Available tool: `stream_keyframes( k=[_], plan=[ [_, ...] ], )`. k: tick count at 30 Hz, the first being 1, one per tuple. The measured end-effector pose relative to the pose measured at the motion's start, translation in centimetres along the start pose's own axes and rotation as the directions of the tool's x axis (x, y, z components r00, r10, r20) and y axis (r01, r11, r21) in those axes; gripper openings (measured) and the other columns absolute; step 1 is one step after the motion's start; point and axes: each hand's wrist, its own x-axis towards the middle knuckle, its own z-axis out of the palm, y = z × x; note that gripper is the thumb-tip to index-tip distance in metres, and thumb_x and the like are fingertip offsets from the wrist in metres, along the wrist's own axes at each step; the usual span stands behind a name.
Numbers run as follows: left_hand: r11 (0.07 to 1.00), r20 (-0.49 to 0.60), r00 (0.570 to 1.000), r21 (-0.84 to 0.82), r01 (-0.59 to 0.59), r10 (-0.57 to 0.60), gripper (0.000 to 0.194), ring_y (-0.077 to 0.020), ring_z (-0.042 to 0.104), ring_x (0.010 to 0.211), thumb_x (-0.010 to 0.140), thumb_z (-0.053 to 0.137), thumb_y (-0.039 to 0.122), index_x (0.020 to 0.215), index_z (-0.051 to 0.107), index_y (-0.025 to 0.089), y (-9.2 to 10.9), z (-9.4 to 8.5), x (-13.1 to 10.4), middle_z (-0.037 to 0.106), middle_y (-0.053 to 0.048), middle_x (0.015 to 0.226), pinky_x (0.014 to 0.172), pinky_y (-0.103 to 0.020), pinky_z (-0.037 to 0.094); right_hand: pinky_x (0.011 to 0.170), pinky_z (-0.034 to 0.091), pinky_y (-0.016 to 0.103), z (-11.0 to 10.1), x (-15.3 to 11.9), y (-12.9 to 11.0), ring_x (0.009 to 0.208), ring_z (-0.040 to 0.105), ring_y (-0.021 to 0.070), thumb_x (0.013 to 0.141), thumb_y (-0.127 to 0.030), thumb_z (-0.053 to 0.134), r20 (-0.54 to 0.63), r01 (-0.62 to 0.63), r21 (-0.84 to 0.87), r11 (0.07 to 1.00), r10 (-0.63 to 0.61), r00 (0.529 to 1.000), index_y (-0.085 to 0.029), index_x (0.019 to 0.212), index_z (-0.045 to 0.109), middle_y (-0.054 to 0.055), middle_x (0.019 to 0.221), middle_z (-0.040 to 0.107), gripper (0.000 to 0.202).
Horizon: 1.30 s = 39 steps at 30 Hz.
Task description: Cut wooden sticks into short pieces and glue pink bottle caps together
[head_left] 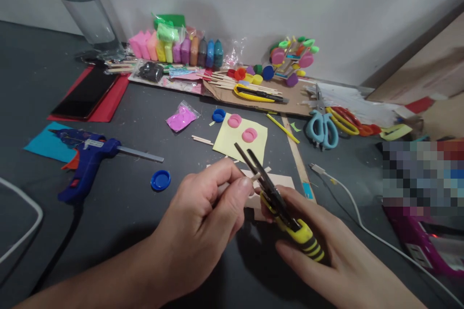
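Pinched between thumb and fingers of my left hand is a thin wooden stick, its short end pointing right. My right hand is wrapped round long-nose pliers with yellow handles and black stripes. The dark jaws point up and left, slightly apart, and the stick's tip lies at them. Behind the jaws is a pale yellow paper carrying a pink bottle cap and another pink cap. A pale card lies under the hands, partly hidden. One blue cap sits left of my left hand.
On the left lie a blue glue gun, a phone and a water bottle. Along the back are clay packets, a yellow cutter knife and a colourful model. Light-blue scissors and a white cable are right.
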Motion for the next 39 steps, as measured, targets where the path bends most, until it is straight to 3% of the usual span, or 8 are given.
stream_keyframes(
  k=[10, 24, 34, 39],
  plan=[
    [1.000, -0.004, 1.000, 0.006, 0.011, -0.011, 0.030, -0.0043, 0.034, 0.043, 0.102, 0.043, 0.036, 0.078, 0.050, 0.020, -0.02, 0.00, 0.01, 0.043, 0.010, 0.050, 0.043, -0.018, 0.027, 0.092, 0.059, 0.032, -0.10, -0.16, 0.02, 0.117, 0.065, 0.0265, 0.092, -0.042, 0.056, -0.004, 0.050, -0.043, 0.998, -0.050, 0.999, -0.032, 0.143, 0.042, 0.005, 0.138, 0.061, 0.054],
    [0.999, -0.015, 1.000, 0.028, -0.023, 0.024, 0.032, -0.0038, 0.032, 0.044, 0.101, 0.045, 0.034, 0.073, 0.047, 0.020, -0.06, 0.11, 0.24, 0.041, 0.010, 0.050, 0.043, -0.017, 0.026, 0.085, 0.061, 0.032, -0.18, 0.21, -0.38, 0.107, 0.071, 0.0264, 0.090, -0.042, 0.057, -0.042, 0.052, -0.042, 0.998, -0.053, 0.998, -0.027, 0.134, 0.053, 0.005, 0.127, 0.069, 0.047],
    [0.991, -0.057, 0.996, 0.121, -0.055, 0.062, 0.031, -0.0044, 0.030, 0.044, 0.100, 0.046, 0.032, 0.072, 0.048, 0.020, -0.03, -0.02, 0.15, 0.039, 0.011, 0.050, 0.043, -0.017, 0.025, 0.080, 0.062, 0.029, -0.25, 0.52, -0.50, 0.103, 0.072, 0.0236, 0.091, -0.039, 0.055, -0.114, 0.140, -0.099, 0.985, -0.151, 0.982, -0.033, 0.136, 0.045, 0.002, 0.125, 0.070, 0.046],
    [0.994, -0.038, 0.997, 0.092, -0.057, 0.060, 0.029, -0.0052, 0.029, 0.044, 0.100, 0.046, 0.031, 0.074, 0.049, 0.021, -0.05, -0.01, 0.17, 0.039, 0.011, 0.050, 0.042, -0.019, 0.024, 0.079, 0.062, 0.027, -0.24, 0.35, -0.46, 0.104, 0.072, 0.0230, 0.091, -0.038, 0.055, -0.081, 0.153, -0.103, 0.983, -0.161, 0.984, -0.033, 0.134, 0.044, 0.002, 0.126, 0.070, 0.045]
  ],
)
